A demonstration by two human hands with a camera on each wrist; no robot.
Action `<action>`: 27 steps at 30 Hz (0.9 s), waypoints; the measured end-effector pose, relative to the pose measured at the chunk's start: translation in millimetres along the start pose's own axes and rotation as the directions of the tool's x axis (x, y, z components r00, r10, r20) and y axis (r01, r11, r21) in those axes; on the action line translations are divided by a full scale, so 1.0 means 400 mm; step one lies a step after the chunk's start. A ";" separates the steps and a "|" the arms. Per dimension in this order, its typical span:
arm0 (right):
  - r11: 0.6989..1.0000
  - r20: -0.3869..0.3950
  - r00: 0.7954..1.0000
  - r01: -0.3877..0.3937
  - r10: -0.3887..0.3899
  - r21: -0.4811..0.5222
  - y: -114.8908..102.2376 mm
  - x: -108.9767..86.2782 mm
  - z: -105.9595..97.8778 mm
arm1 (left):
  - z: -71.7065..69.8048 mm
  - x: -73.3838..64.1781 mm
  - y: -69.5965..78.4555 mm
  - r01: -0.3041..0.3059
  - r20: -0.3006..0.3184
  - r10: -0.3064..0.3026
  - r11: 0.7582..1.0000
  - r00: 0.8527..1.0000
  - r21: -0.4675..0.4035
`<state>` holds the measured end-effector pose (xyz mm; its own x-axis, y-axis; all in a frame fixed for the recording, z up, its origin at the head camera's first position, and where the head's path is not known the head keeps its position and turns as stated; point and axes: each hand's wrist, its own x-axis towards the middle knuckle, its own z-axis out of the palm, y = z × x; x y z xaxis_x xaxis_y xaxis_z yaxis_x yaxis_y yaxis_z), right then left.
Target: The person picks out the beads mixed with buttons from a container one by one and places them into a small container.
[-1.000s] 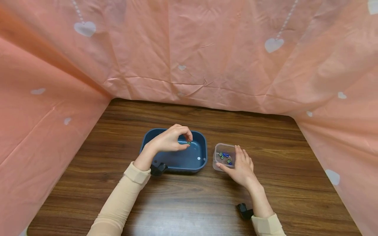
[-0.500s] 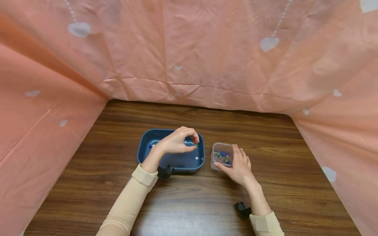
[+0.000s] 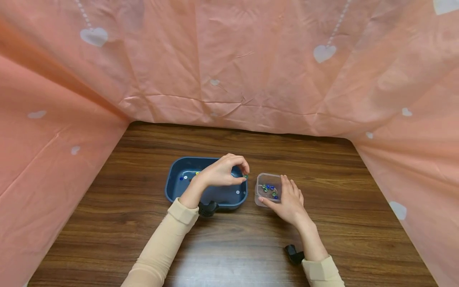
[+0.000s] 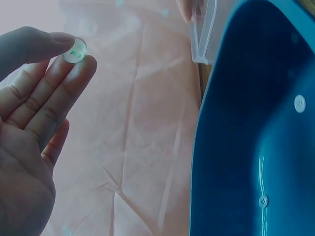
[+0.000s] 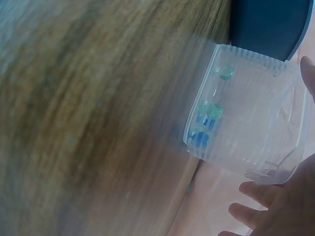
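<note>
My left hand (image 3: 226, 172) pinches a clear green glass marble (image 4: 75, 50) between thumb and fingertips. In the head view it hovers over the right end of a blue basin (image 3: 168, 184). Inside the basin lie small buttons, among them a white button (image 4: 300, 103) and a grey one (image 4: 264, 201); my left hand and wrist hide part of the basin floor. To the right stands a small clear plastic container (image 3: 264, 203), holding several green and blue marbles (image 5: 215, 111). My right hand (image 3: 292, 203) holds this container, thumb at its near side and fingers along its right side.
Both vessels stand on a brown wooden table (image 3: 229, 247), with a narrow gap between them. A pink curtain (image 3: 229, 59) with white hearts encloses the back and sides. A black wrist camera (image 3: 208, 208) sits under my left wrist, near the basin's front rim.
My left hand has moved right with the green marble, from the middle of the basin to its right end. The right hand stays at the container. The head view has shifted slightly.
</note>
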<state>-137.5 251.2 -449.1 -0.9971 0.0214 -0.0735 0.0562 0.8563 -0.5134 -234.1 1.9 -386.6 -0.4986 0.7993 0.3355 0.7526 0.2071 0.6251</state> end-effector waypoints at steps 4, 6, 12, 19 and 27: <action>1.000 0.000 1.000 0.004 -0.004 0.008 -0.002 -0.001 -0.001 | 0.012 0.014 0.003 -0.024 -0.001 0.024 0.999 1.000 -0.027; 1.000 -0.001 1.000 0.007 -0.007 0.010 -0.003 -0.002 -0.002 | 0.020 0.023 0.002 -0.035 0.002 0.035 0.998 0.999 -0.045; 1.000 0.006 1.000 0.005 -0.005 0.013 -0.003 -0.004 -0.003 | 0.050 0.048 0.004 -0.019 0.037 0.022 0.995 0.999 -0.099; 1.000 0.015 1.000 0.012 -0.012 0.021 -0.003 -0.008 -0.003 | 0.085 0.080 0.008 -0.024 0.061 0.033 0.990 0.998 -0.141; 1.000 0.006 1.000 0.012 -0.012 0.010 0.003 -0.006 -0.003 | 0.110 0.131 0.010 -0.027 0.092 0.037 0.993 0.995 -0.115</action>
<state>-134.9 252.6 -448.6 -0.9973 0.0080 -0.0725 0.0449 0.8513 -0.5228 -238.4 69.5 -397.5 -0.4285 0.8549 0.2925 0.7109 0.1192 0.6931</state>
